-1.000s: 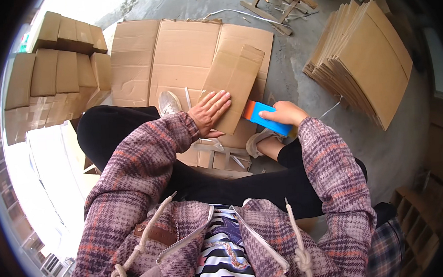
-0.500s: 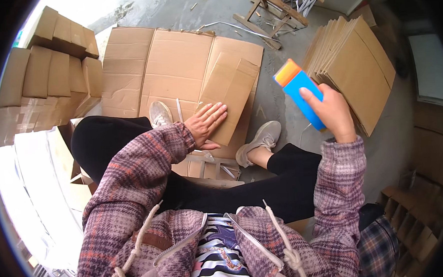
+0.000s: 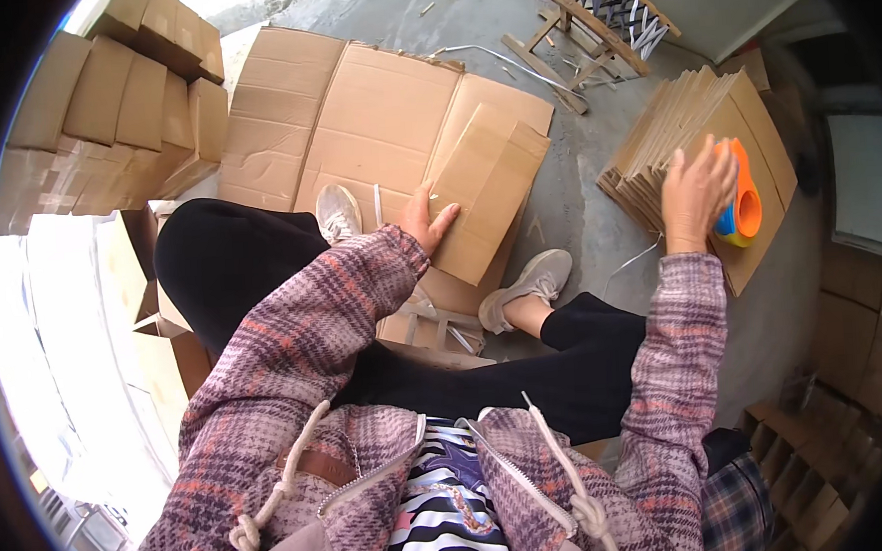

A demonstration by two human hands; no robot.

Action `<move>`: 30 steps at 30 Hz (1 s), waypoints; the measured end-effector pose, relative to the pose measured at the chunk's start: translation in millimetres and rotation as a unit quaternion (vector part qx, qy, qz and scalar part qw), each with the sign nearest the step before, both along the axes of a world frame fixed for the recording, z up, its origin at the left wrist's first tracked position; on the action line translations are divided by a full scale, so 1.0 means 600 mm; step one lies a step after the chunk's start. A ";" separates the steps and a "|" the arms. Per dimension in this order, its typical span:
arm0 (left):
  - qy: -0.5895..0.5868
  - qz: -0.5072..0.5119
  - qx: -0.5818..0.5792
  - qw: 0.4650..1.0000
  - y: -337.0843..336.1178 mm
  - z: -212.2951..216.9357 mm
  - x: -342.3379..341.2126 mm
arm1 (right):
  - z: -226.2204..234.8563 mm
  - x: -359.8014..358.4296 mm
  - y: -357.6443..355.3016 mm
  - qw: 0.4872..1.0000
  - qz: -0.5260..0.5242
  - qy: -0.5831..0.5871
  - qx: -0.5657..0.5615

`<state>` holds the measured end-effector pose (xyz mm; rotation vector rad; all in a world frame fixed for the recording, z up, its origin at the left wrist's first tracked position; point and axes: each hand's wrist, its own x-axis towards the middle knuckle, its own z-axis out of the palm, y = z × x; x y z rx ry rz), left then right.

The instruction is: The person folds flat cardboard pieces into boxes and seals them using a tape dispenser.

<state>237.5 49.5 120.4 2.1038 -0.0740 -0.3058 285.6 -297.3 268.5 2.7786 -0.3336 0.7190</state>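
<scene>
since half a second ago, in the head view, the right hand [image 3: 698, 190] has swung over the stacked sheets [image 3: 769, 159], fingers spread beside the blue-and-orange tool [image 3: 740, 178]; i can't tell if it grips. the left hand [image 3: 424, 221] touches the folded cardboard [image 3: 487, 193], grip unclear. poorly balanced, that tool might slide off.

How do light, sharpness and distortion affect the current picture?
In the head view, glare bleaches the white area at far left; shade dims the brown cardboard pieces at lower right; fisheye distortion probably tilts the stacked brown cardboard boxes near the rim; the flat brown cardboard piece by the left hand looks fairly sharp.
</scene>
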 end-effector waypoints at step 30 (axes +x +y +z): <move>0.122 0.148 -0.216 0.957 -0.112 -0.026 -0.105 | -0.277 0.074 0.166 0.695 0.280 0.396 0.531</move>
